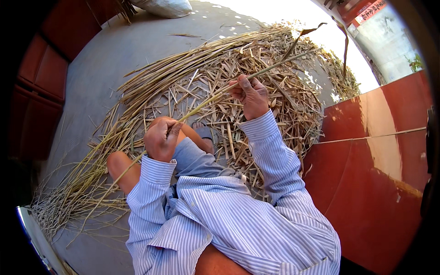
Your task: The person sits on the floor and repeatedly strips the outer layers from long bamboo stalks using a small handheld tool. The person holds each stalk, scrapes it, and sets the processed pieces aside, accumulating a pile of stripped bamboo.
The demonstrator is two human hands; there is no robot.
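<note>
A long, thin, greenish-yellow plant stalk (201,106) runs slantwise across the view, from my lap up to the far right. My left hand (162,139) is closed around its lower part, near my knee. Farther along, my right hand (250,95) pinches the stalk between thumb and fingers. Beyond the right hand, a brown dry leaf (300,39) stands off near the stalk's far end. The lower end trails past my left forearm toward the thin, branching tips on the floor.
A bundle of long stalks (156,75) lies in a curve on the grey floor (91,91) ahead and to the left. Dry husks and leaves (293,110) are heaped before me. Red panels (366,183) stand at right, dark red cabinets (43,68) at left, a pale sack (167,7) at the back.
</note>
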